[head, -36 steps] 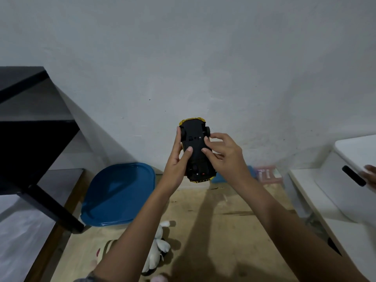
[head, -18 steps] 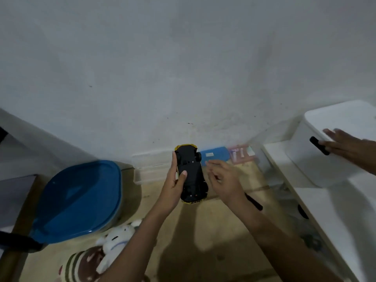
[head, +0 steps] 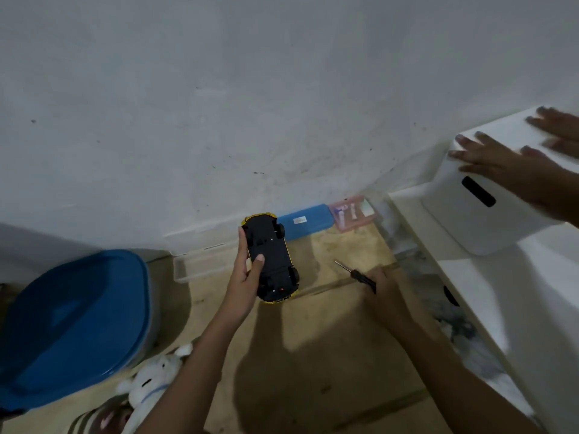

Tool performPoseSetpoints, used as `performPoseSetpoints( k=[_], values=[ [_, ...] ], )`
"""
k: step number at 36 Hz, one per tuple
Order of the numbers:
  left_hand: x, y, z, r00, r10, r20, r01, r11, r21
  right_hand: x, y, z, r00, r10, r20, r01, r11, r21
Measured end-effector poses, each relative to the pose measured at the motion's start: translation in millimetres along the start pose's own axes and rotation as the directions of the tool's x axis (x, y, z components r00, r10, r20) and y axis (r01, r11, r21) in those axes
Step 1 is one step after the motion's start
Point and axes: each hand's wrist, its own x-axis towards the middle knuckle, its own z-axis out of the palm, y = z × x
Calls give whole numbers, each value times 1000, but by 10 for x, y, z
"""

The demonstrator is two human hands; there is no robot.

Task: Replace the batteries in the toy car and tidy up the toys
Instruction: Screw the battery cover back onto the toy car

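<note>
Now the right grip (head: 380,285) has dropped from the toy car (head: 270,256), held underside-up in the left grip (head: 243,277), onto the screwdriver (head: 357,274); grasp unclear. Unscrewing likely follows.

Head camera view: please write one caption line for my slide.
The left hand holds the toy car underside up; the right hand grips the screwdriver by its handle.

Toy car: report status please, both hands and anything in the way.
Left hand holds toy car, underside up. Right hand grips screwdriver by handle. Nothing between tool and car.
</note>
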Motion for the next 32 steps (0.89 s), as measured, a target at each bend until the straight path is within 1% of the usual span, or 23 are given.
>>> performPoseSetpoints(
  k=[2,3,5,7,10,11,13,16,18,24,32],
  values=[
    [-2,43,-48,1000,18,-24,-18,1000,0,64,-231,-71,999,2,-47,8,979,205],
    [-6,74,-72,999,26,-39,-26,1000,-5,101,-370,-124,998,19,-61,1,951,308],
    [-12,137,-179,996,51,-66,-53,998,-24,169,-756,-206,999,19,-30,-2,875,484],
    [-4,198,-246,992,86,-90,-89,995,-34,238,-1127,-312,998,-44,-45,62,809,585],
    [23,285,-346,982,128,-139,-134,990,-35,294,-1635,-392,976,-120,-184,214,706,676],
    [21,319,-375,978,146,-151,-153,988,-36,287,-1777,-397,970,-135,-200,238,670,703],
    [-1,391,-419,971,179,-158,-184,983,-17,238,-2041,-400,967,-179,-179,251,604,757],
    [-38,456,-470,962,223,-160,-219,975,37,136,-2309,-381,948,-274,-160,287,526,800],
    [-60,479,-509,956,240,-167,-232,971,62,77,-2406,-350,940,-296,-172,308,510,803],
    [-116,536,-608,943,281,-176,-264,958,117,2,-2538,-270,922,-347,-169,346,548,762],
    [-128,540,-669,949,277,-149,-257,956,140,-9,-2601,-183,920,-353,-170,353,560,750]
  ],
)
